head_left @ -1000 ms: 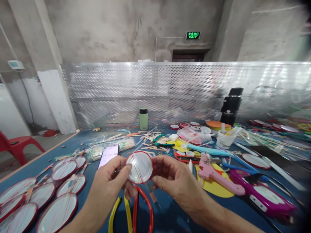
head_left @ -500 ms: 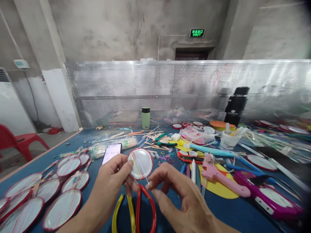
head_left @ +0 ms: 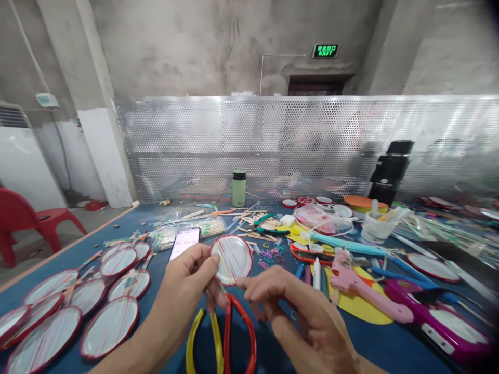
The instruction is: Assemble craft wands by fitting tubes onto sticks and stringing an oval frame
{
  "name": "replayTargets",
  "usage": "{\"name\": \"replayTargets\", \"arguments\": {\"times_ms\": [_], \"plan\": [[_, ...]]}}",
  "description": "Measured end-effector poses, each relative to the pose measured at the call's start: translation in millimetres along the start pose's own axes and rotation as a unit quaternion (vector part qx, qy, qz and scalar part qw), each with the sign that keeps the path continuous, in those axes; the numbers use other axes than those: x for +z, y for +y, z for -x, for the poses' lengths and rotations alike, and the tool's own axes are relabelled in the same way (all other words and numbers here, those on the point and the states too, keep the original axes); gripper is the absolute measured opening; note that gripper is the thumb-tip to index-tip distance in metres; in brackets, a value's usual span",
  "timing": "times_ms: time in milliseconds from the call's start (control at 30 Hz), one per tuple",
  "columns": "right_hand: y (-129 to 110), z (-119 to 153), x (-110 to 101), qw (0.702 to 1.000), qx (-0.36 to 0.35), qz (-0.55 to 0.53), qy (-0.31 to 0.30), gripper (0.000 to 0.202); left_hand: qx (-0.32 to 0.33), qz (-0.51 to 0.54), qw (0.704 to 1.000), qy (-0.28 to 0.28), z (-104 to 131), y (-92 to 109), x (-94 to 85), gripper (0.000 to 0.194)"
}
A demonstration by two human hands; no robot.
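Note:
My left hand (head_left: 191, 283) pinches the left edge of a small round white disc (head_left: 236, 259) with a red rim and thin coloured strands across its face. My right hand (head_left: 288, 301) is at the disc's lower right, its index fingertip at the rim and the other fingers curled below; whether it pinches a strand is too small to tell. Under the hands stand yellow-handled pliers (head_left: 214, 337) and red-handled pliers (head_left: 249, 332), their upper ends partly hidden. Behind my left hand lies a phone (head_left: 186, 242) showing a timer.
Several red-rimmed discs (head_left: 111, 324) lie at the left. A pink glue gun (head_left: 366, 291), a purple device (head_left: 452, 322), a white cup (head_left: 376, 228) and coloured strips lie right. A green bottle (head_left: 239, 188) and black flask (head_left: 390, 171) stand behind, before a perforated metal screen (head_left: 202, 130).
The view has shifted, so things appear further right. My right hand's fingers have moved closer to the disc's lower edge, and the index finger now points left. My left hand still holds the disc.

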State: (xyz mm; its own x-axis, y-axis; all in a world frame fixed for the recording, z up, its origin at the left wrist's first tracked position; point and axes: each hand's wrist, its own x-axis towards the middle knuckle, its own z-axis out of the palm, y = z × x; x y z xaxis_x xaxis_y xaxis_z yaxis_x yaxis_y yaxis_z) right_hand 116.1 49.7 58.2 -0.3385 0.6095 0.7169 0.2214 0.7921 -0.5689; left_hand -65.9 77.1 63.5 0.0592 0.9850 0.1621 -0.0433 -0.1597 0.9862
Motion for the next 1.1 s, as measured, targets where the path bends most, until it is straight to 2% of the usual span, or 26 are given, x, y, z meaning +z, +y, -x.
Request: {"name": "replayTargets", "arguments": {"times_ms": [200, 300, 367, 467, 567, 600, 667, 767, 933, 1033, 1100], "plan": [[-9, 3, 2, 0.989, -0.099, 0.105, -0.026, 0.034, 0.011, 0.008, 1.000, 0.003, 0, -2, -1.4, 0.025], [-9, 0, -2, 0.979, -0.124, 0.160, -0.028, 0.033, 0.003, 0.006, 1.000, 0.001, 0, -1, -0.8, 0.023], [-5, -3, -4, 0.967, -0.162, 0.189, -0.055, 0.029, -0.001, 0.000, 1.000, 0.004, 0, -1, 0.3, 0.022], [7, -5, -2, 0.923, -0.259, 0.278, -0.061, 0.024, 0.001, -0.006, 1.000, 0.009, 1, 0, 1.8, 0.022], [18, 0, 2, 0.850, -0.354, 0.390, -0.026, 0.031, 0.002, -0.012, 1.000, 0.006, 2, 0, 2.8, 0.022], [20, 2, 2, 0.831, -0.371, 0.414, -0.026, 0.034, 0.002, -0.013, 1.000, 0.004, 3, 1, 3.0, 0.023], [19, 5, 1, 0.813, -0.368, 0.447, -0.057, 0.036, 0.003, -0.013, 1.000, 0.000, 4, 1, 3.1, 0.023], [12, 7, -1, 0.820, -0.328, 0.458, -0.098, 0.033, 0.001, -0.001, 1.000, -0.002, 3, 0, 2.0, 0.023], [3, 1, -3, 0.892, -0.298, 0.326, -0.100, 0.025, 0.009, 0.010, 1.000, 0.020, -2, 0, -1.8, 0.022], [2, -5, -11, 0.925, -0.290, 0.240, -0.057, 0.023, 0.019, 0.007, 0.999, 0.030, -4, 4, -3.3, 0.020], [2, -8, -18, 0.946, -0.244, 0.212, -0.011, 0.022, 0.018, 0.008, 0.999, 0.029, -4, 5, -3.4, 0.020]]}}
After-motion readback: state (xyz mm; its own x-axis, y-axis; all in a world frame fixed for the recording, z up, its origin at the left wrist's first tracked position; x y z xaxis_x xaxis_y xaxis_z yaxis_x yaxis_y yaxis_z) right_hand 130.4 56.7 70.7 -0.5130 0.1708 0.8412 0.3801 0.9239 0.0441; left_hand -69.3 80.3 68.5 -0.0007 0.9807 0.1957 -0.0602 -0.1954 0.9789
